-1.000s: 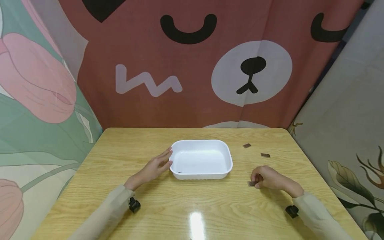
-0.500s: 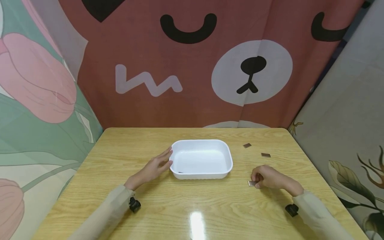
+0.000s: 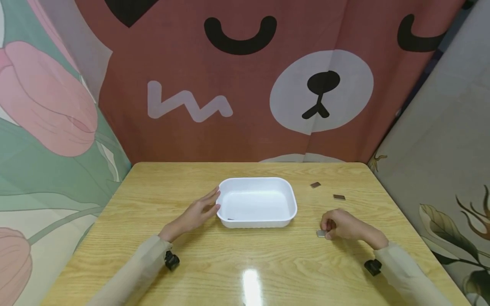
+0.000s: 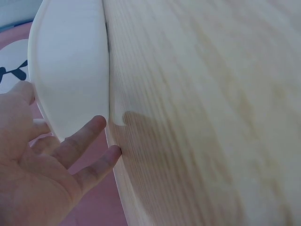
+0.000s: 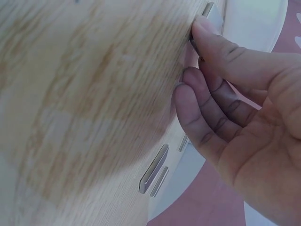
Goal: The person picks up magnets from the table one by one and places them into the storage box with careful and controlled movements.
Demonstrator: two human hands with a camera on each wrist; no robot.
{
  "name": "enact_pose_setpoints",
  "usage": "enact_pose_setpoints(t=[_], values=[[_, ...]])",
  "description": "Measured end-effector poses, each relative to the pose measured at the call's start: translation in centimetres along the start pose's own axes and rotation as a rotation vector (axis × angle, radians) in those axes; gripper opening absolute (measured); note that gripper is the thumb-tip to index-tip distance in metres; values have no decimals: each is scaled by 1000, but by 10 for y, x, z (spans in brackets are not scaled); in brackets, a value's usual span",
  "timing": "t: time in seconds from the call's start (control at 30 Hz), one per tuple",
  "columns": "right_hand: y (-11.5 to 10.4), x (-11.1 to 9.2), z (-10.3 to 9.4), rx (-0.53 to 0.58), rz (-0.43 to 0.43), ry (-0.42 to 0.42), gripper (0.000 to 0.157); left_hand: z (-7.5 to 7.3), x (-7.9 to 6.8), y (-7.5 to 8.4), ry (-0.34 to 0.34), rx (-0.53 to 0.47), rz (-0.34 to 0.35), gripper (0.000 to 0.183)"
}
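Observation:
A white rectangular plastic tray (image 3: 255, 202) stands on the wooden table. My left hand (image 3: 194, 217) rests against its left side, fingers extended and spread, as the left wrist view shows along the wall (image 4: 70, 70). To the right of the tray, my right hand (image 3: 341, 224) pinches a small flat rectangular metallic piece (image 3: 320, 233) between thumb and forefinger, close over the table. In the right wrist view the piece (image 5: 214, 19) sticks out beyond the thumb, while the other fingers are curled. Part of it is hidden by the fingertips.
Two similar small brown-topped pieces lie right of the tray, one farther back (image 3: 315, 185) and one nearer the right hand (image 3: 339, 197). A small dark sliver (image 3: 230, 219) shows inside the tray's front left corner. Printed curtains (image 3: 245, 140) hang behind and beside the table.
The top of the piece in my right hand has turned from brown to pale grey in the head view. Both hands have stayed nearly in place.

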State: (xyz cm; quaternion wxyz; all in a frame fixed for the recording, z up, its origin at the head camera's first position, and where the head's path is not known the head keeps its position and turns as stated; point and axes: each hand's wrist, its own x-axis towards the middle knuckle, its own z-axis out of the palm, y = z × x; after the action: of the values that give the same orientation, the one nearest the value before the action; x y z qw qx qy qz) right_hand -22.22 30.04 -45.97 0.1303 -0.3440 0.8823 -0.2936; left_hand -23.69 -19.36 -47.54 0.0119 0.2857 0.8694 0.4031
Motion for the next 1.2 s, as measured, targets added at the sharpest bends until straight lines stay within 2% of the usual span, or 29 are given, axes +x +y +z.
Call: enact_pose_setpoints(t=[0.23,0.5,0.73,1.2], values=[[1,0,0,25,-17,4,20,0,0,0,0,-1,-8,62],[2,-1,-1,14,4,9,19,-1,0,0,0,0,-4,62],[-3,-1,-1,49,-6,10,17,-2,0,1,-1,-2,-12,63],[3,-1,0,37,-40,25,15,0,0,-1,4,2,-16,60]])
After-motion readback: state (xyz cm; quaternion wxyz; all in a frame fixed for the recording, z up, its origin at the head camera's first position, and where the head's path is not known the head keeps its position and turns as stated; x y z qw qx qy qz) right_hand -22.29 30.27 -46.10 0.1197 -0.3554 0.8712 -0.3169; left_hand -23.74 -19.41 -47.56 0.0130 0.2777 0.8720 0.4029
